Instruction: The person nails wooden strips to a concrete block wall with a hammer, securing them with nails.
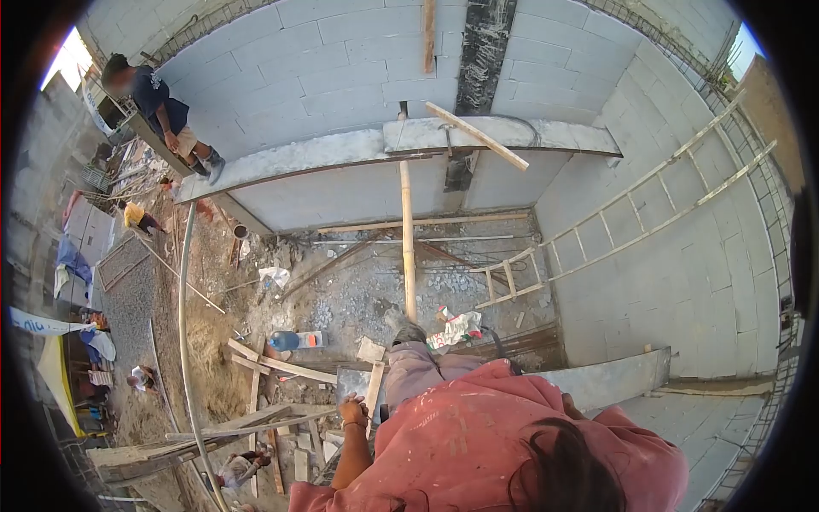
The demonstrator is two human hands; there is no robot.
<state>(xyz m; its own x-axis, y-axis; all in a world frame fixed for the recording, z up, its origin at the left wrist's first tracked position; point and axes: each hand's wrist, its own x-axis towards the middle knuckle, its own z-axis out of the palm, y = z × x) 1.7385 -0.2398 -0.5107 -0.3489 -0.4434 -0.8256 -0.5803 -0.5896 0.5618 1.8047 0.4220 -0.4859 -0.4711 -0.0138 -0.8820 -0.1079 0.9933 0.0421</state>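
Observation:
My left hand (354, 410) is at the lower middle, beside the red shirt, with a band at its wrist. Its fingers are curled together; anything inside is too small to make out. Just above it lies a grey flat sheet (353, 383), and a pale wooden strip (374, 394) stands close to its right. My right hand does not show; the shirt and body cover that side. One boot (401, 325) is visible near a bamboo pole (408, 243).
A person (162, 111) stands on a raised plank (290, 160) along the block wall. A bamboo ladder (636, 213) leans at right. Below are a water bottle (283, 340), white-red sack (461, 329), loose boards (294, 369) and more people (136, 215).

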